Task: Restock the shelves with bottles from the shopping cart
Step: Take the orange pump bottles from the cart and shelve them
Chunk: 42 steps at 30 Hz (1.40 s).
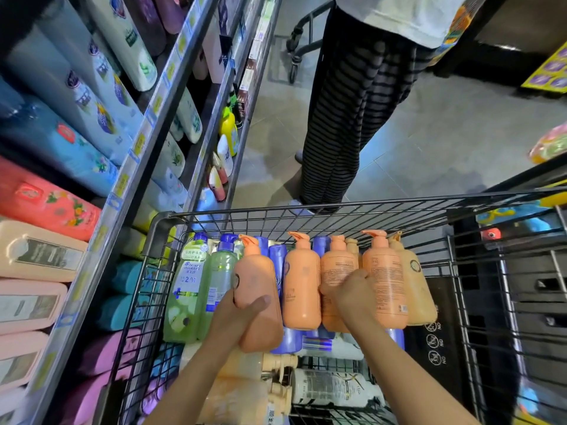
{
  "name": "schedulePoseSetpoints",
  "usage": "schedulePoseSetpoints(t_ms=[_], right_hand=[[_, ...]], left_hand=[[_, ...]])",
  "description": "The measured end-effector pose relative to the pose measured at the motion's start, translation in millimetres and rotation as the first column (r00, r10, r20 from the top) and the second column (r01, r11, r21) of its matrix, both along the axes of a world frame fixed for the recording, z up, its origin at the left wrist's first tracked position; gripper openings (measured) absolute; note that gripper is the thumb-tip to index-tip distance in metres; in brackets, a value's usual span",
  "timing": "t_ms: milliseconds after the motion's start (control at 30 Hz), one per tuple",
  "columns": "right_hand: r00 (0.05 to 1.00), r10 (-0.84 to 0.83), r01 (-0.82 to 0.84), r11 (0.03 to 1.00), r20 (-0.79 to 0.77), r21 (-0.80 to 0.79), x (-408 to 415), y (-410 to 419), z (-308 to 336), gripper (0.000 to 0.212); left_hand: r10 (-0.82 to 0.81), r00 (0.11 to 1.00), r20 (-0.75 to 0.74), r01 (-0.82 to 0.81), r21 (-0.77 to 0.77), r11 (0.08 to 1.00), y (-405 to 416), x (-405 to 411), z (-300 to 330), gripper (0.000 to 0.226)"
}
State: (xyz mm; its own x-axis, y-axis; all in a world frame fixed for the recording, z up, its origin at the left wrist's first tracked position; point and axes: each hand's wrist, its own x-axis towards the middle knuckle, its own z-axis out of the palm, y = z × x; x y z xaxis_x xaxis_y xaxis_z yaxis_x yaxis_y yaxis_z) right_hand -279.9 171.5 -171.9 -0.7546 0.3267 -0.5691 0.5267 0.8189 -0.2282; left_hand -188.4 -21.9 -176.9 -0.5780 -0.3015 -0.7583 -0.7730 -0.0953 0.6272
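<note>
**Both hands on orange pump bottles inside the cart**

Lower centre of the frame: black wire shopping cart (159, 228), packed with bottles. Along its far wall, an upright row: two green shampoo bottles (187, 289) with blue caps at the left, blue-violet bottles (277, 256) behind, then orange pump bottles, and one paler tan pump bottle (414, 289) at the right end. Near the bottom edge, cream pump bottles (245, 391) lying on their sides beside a white labelled bottle (331, 388), also lying flat.

Left hand (236, 320), centre-low: fingers and thumb curled round the lower body of an orange pump bottle (256, 277), tilted, pump pointing to the far wall. Right hand (349, 296), just right of centre: fingers wrapped between two upright orange bottles, gripping the second orange pump bottle (336, 271); exact finger placement hidden behind the knuckles. Another orange bottle (302, 289) upright between the two hands, untouched.

Left side of the frame: metal shelves (135, 167) with yellow-and-blue price strips, loaded with bottles seen from above: pale blue and white at the upper left, red, peach and pink lower down, teal and purple on the tiers beneath.

Upper centre: grey tiled floor (429, 142), a person in striped trousers (352, 118) standing just beyond the cart, another cart's wheels (296, 59) behind. Right edge: black crates (537, 289).
</note>
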Motion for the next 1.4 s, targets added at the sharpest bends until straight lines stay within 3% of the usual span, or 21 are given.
schedulePoseSetpoints(t_ms=[167,267,333,467,600,767,867,933,1033,1133,1300,1400], right_hand=[[0.998,0.060,-0.060,0.995,0.007,0.084,6.0,0.9,12.4,0.085],[0.997,0.014,-0.014,1.000,0.070,-0.001,-1.1,6.2,19.3,0.082],[0.990,-0.072,0.091,0.982,0.123,-0.164,-5.3,13.6,24.5,0.080],[0.931,-0.263,0.363,0.748,0.255,-0.556,-0.6,26.6,49.2,0.036],[0.915,-0.249,0.405,0.557,0.319,-0.726,19.1,39.8,75.1,0.034],[0.961,-0.173,0.271,0.455,0.214,-0.848,51.3,58.8,116.9,0.058],[0.989,-0.074,0.146,0.390,0.127,-0.909,65.5,72.7,142.9,0.058],[0.998,-0.020,0.064,0.397,0.061,-0.916,72.6,82.5,161.0,0.066],[0.992,0.102,-0.113,0.449,-0.075,-0.886,86.1,98.9,185.8,0.079],[0.961,0.221,-0.246,0.422,-0.164,-0.873,107.7,111.5,205.4,0.068],[0.907,0.373,-0.312,0.281,-0.196,-0.907,164.2,109.1,232.2,0.059],[0.835,0.524,-0.301,0.176,-0.170,-0.937,206.0,89.0,247.6,0.065]], left_hand=[[0.015,1.000,-0.019,-0.015,0.005,1.000,1.8,-0.7,4.8,0.038],[0.033,0.999,-0.038,-0.032,0.017,0.999,3.9,0.7,10.3,0.037],[0.054,0.997,-0.049,-0.052,0.044,0.998,5.3,2.3,15.6,0.039],[0.081,0.991,-0.105,-0.069,0.115,0.991,7.4,7.6,34.7,0.045],[0.101,0.981,-0.164,-0.074,0.160,0.984,12.8,18.2,68.9,0.035],[0.156,0.937,-0.313,-0.084,0.232,0.969,27.5,47.1,130.4,0.067],[0.245,0.894,-0.375,-0.145,0.276,0.950,43.1,74.8,163.7,0.082],[0.347,0.841,-0.415,-0.229,0.309,0.923,59.0,98.4,180.9,0.078],[0.457,0.760,-0.463,-0.356,0.292,0.888,89.3,138.1,202.3,0.051],[0.573,0.660,-0.486,-0.487,0.304,0.819,122.2,183.8,217.4,0.045],[0.698,0.533,-0.478,-0.670,0.265,0.693,170.6,287.7,240.0,0.050],[0.761,0.449,-0.469,-0.778,0.214,0.591,184.3,352.6,256.4,0.084]])
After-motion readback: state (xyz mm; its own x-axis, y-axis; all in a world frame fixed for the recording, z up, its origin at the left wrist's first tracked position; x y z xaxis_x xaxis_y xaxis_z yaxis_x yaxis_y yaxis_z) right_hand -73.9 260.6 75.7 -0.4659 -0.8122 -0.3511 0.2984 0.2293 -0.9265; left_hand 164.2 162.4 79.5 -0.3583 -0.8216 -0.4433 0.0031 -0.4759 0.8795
